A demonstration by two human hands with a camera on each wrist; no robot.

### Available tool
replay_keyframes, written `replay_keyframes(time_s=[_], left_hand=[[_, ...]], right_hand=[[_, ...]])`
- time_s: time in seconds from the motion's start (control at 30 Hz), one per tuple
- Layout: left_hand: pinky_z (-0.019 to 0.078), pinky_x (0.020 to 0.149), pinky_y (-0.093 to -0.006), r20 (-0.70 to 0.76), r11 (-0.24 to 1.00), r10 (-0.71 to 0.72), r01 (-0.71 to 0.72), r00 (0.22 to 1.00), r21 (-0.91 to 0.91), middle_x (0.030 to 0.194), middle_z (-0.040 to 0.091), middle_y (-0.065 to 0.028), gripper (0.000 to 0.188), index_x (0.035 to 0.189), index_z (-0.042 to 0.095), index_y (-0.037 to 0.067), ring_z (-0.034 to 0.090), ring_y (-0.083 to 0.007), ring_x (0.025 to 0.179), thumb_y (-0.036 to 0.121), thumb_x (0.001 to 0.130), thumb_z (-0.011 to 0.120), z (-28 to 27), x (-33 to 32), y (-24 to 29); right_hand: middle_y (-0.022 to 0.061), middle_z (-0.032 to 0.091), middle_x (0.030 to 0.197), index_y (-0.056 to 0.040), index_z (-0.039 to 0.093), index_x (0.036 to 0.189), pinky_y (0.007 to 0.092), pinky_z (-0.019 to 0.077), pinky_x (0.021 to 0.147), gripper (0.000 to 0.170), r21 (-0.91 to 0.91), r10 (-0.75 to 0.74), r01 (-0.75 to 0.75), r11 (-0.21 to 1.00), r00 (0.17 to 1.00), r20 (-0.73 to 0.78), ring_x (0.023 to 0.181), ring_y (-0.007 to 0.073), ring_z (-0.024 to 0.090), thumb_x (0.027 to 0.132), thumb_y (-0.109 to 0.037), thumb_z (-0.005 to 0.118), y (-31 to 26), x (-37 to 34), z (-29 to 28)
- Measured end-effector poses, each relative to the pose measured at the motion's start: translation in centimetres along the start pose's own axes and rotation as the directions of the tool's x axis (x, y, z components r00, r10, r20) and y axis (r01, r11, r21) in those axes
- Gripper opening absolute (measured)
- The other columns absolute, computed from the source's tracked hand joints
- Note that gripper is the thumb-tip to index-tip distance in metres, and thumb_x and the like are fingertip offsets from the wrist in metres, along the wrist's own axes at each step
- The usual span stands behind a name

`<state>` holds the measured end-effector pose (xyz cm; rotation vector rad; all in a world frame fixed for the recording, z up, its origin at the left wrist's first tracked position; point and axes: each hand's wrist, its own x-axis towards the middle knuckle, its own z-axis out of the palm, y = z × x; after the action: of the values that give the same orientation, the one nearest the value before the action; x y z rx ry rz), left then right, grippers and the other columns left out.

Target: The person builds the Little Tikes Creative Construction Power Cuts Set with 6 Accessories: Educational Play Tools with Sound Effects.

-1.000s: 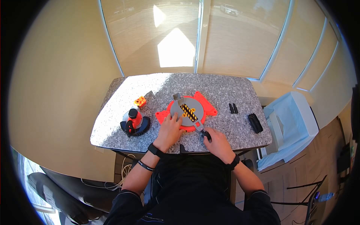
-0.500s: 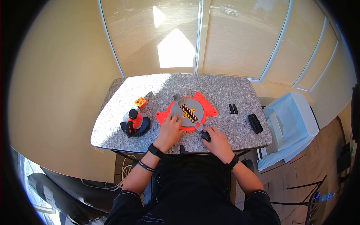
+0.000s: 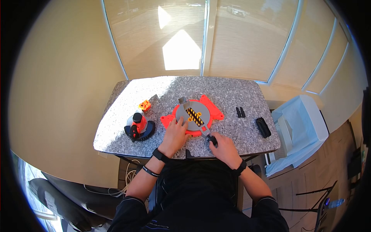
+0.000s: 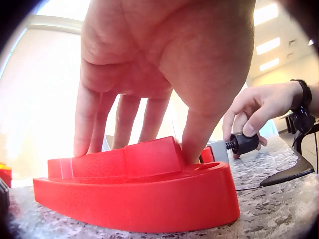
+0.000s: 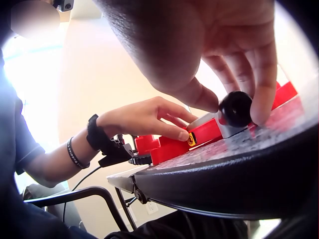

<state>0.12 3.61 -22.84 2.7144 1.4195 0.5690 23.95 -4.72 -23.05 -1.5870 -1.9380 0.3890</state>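
Observation:
On the table lies a red base [image 3: 210, 106] with a round grey plate [image 3: 199, 105] on top, marked with a black-and-yellow striped strip [image 3: 194, 116]. My left hand [image 3: 176, 135] rests on its near left side, fingertips on the plate and thumb low by the red rim. In the left wrist view those fingers [image 4: 128, 119] point down, fairly straight. A grey arm [image 3: 205, 131] sticks out at the near right, ending in a black knob [image 4: 245, 143] on a threaded screw. My right hand [image 3: 224, 147] pinches this knob between thumb and fingers.
A red-and-black device [image 3: 139, 125] and a small orange-yellow piece [image 3: 144, 104] stand at the left. Two slim black pieces [image 3: 240, 112] and a black oblong case [image 3: 263, 127] lie at the right. A light-blue lined bin [image 3: 305, 123] stands beyond the table's right edge.
The right fingers have shifted around the black knob, opening a little and then closing on it again. My left hand and the red base have stayed in place.

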Motion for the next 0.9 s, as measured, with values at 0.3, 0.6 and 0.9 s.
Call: replay_keyframes(time_s=[0.3,0.6,0.9], left_hand=[[0.0523,0.104,-0.0484,0.001,1.0,0.003,-0.003,1.0,0.007,0.144,0.056,-0.0208,0.056,0.132,0.063,0.003,0.055,-0.0423,0.13,0.023,0.083,0.083,0.1,-0.1,0.0],[0.052,0.104,-0.0486,0.008,1.0,0.0,0.0,1.0,0.003,0.144,0.056,-0.021,0.056,0.131,0.063,0.003,0.055,-0.0426,0.13,0.023,0.083,0.083,0.2,0.0,-0.1],[0.0519,0.104,-0.049,-0.001,1.0,0.002,-0.002,1.0,0.013,0.143,0.057,-0.0216,0.055,0.13,0.063,0.003,0.056,-0.0429,0.129,0.023,0.083,0.083,0.1,0.0,0.0]], right_hand=[[0.0148,0.063,0.106,-0.0056,0.064,0.118,0.0478,0.0572,0.079,0.04,-0.094,-0.104,0.098,0.991,0.993,-0.062,0.094,0.0383,0.068,0.085,-0.022,0.08,-0.2,0.0,-0.1],[0.0148,0.068,0.095,-0.0061,0.064,0.113,0.0495,0.056,0.076,0.029,-0.171,-0.135,0.118,0.978,0.987,-0.091,0.092,0.0373,0.067,0.089,-0.019,0.073,0.6,0.2,0.4],[0.0155,0.071,0.096,-0.006,0.064,0.116,0.0503,0.0559,0.076,0.031,-0.155,-0.014,0.011,0.988,1.0,-0.016,0.091,0.0381,0.067,0.09,-0.022,0.072,-0.9,-0.1,-0.7]])
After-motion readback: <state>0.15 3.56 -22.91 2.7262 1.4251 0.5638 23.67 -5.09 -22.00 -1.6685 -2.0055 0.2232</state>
